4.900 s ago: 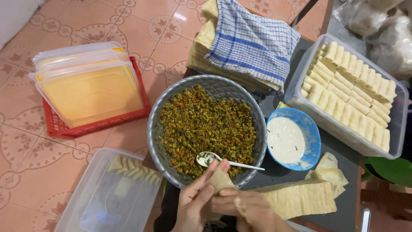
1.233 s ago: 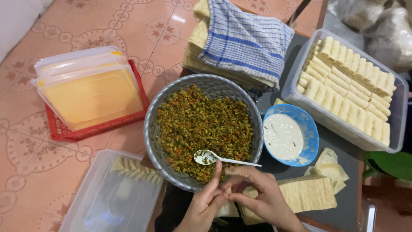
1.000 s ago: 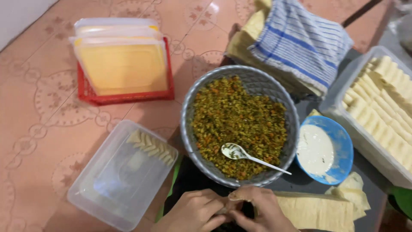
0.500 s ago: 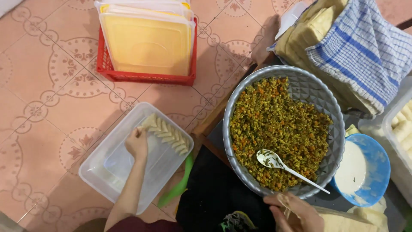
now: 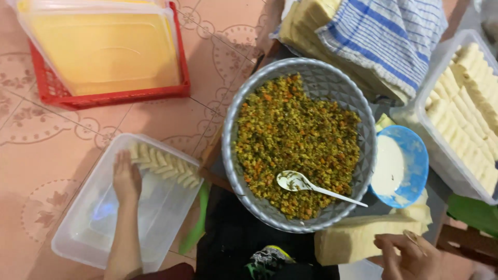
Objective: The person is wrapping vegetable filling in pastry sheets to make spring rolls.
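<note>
Two hands show in the one head view. The left hand (image 5: 126,179) is inside the clear tub (image 5: 78,243) on the floor. It lies flat and open, palm down, beside the row of rolls (image 5: 165,165) at the tub's far end. It grips nothing; the fingertips are just by the nearest roll, and I cannot tell if they touch it. The rolls lie side by side, most likely so that more can fit in.

The right hand (image 5: 410,256) is at the bottom edge, on the stack of pale wrappers (image 5: 358,237). The fingers are bent a little and it seems to hold nothing tight. The stack sits close to the person, likely so a sheet is easy to take.

A grey bowl (image 5: 249,106) of chopped green and orange filling (image 5: 295,140) sits in the middle, with a white spoon (image 5: 303,184) resting in it. A blue bowl (image 5: 415,155) of white paste is just beside it. On the right is a box of rolls (image 5: 469,114). A striped cloth (image 5: 384,36) covers more wrappers. A red basket (image 5: 111,96) holds lidded boxes.

Half a second ago the left hand was further up by the rolls; now it has slid down a bit. The right hand was nearer the spoon; now it is on the wrappers.
</note>
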